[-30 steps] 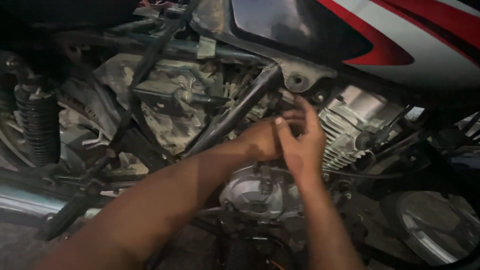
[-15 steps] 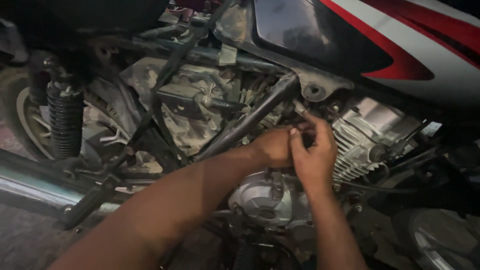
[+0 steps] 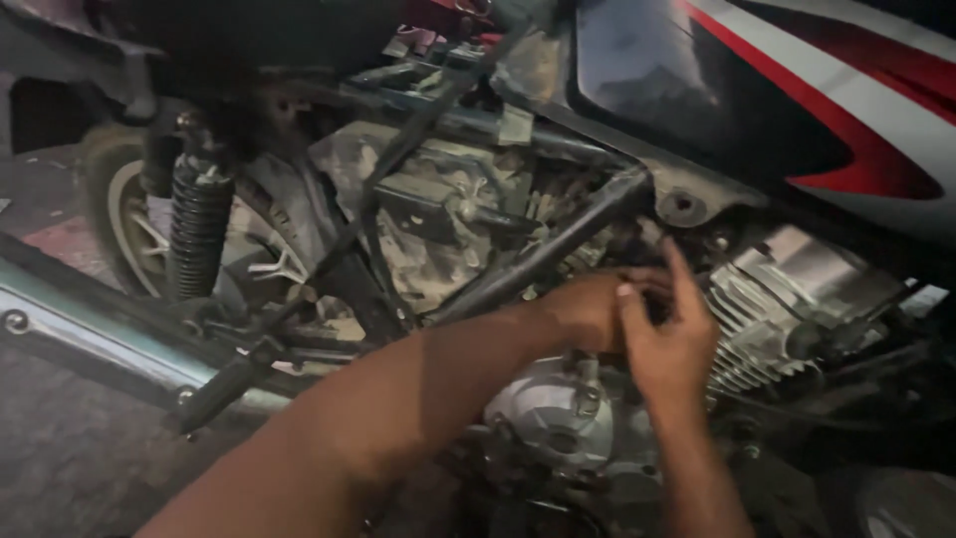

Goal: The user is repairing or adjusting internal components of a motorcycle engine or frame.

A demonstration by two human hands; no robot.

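A motorcycle stands side-on, with its engine in the middle of the view. My left hand [image 3: 588,311] reaches in from the lower left and curls into the gap between the black frame tube [image 3: 543,261] and the finned engine cylinder [image 3: 757,319]. Its fingertips are hidden in that gap. My right hand [image 3: 669,344] comes up from below and rests against the left hand. Its forefinger points up toward the frame bracket [image 3: 682,207] and its thumb is apart from it. I see nothing held in it. Just under both hands is the silver engine side cover [image 3: 558,423].
The black, red and white fuel tank [image 3: 797,110] overhangs the engine at upper right. A coiled rear shock absorber [image 3: 197,224] and the rear wheel [image 3: 134,239] are at left. A chrome exhaust pipe [image 3: 90,344] runs low across the left, with a black footrest [image 3: 224,384] beside it. The ground below is dark.
The view has shifted, so the engine and hands sit further right and the rear wheel shows more. Both hands stay at the same spot by the cylinder, and the right fingers have shifted slightly.
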